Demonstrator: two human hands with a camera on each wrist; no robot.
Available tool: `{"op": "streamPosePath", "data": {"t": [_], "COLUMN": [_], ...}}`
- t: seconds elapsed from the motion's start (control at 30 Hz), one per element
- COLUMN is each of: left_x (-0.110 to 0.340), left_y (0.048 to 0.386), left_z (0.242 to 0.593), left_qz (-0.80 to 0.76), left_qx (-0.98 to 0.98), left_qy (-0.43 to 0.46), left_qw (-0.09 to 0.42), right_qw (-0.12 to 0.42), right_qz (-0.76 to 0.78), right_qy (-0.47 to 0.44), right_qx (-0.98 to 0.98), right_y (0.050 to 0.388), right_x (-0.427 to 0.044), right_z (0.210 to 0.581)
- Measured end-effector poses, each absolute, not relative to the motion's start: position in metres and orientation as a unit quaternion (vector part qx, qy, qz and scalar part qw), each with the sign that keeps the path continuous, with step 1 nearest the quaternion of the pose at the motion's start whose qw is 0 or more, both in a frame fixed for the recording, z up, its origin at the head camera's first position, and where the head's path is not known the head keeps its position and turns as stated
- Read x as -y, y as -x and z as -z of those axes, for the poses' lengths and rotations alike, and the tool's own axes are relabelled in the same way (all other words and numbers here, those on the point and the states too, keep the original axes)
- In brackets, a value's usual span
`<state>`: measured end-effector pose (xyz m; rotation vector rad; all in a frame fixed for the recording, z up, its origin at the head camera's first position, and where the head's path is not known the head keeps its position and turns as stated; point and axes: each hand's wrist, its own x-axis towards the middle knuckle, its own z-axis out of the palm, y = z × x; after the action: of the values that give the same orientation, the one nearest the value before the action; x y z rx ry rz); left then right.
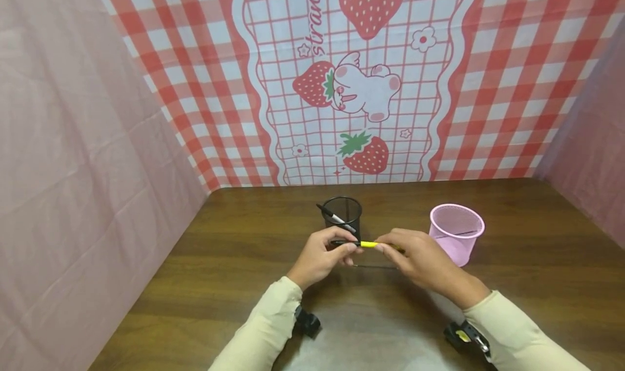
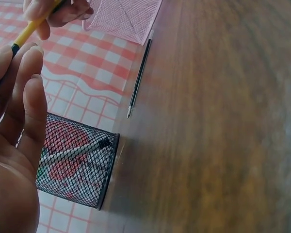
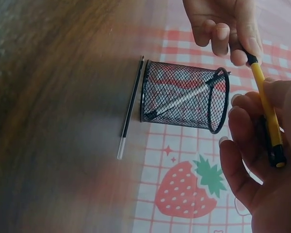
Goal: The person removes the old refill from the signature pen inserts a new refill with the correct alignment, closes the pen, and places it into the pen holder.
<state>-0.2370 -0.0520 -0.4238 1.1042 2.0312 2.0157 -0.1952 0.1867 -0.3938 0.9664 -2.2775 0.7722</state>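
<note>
Both hands hold a yellow-and-black pen [image 1: 368,244] level above the table. The left hand [image 1: 317,260] pinches its black end. The right hand [image 1: 422,257] grips the yellow barrel [image 3: 260,82]; the black end piece and clip show there in the right wrist view. Below the hands a thin ink refill [image 2: 139,80] lies on the table, with a metal tip at one end and a clear section at the other. Just behind the left hand stands a black mesh pen cup [image 3: 184,68] with a black-and-white marker [image 1: 337,218] leaning in it.
A pink mesh pen cup [image 1: 456,251] stands right of the right hand, with a thin dark line visible inside it. The brown wooden table [image 1: 234,284] ends at a strawberry-and-check cloth [image 1: 371,89]. Pink curtains [image 1: 97,170] hang at both sides.
</note>
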Motion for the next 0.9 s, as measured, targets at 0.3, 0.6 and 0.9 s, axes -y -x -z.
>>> {"op": "streamPosePath", "data": {"t": [0.3, 0.6, 0.9], "left_x": [0.0522, 0.0530, 0.0537], "left_y": [0.2372, 0.2360, 0.2356], "left_z": [0.4233, 0.4246, 0.4262], "left_qz": [-0.645, -0.641, -0.646], "left_qx": [-0.671, -0.672, -0.666], "left_qy": [-0.366, -0.369, -0.370], "left_qw": [0.027, 0.040, 0.040], "right_qw": [0.224, 0.257, 0.262], "right_qz": [-0.310, -0.296, -0.301], "right_qy": [-0.319, -0.332, -0.347], "right_qx": [0.868, 0.858, 0.849], "right_y": [0.1930, 0.1935, 0.1941], "right_x": [-0.1827, -0.1828, -0.1836], "right_z": [0.3920, 0.3938, 0.3959]}}
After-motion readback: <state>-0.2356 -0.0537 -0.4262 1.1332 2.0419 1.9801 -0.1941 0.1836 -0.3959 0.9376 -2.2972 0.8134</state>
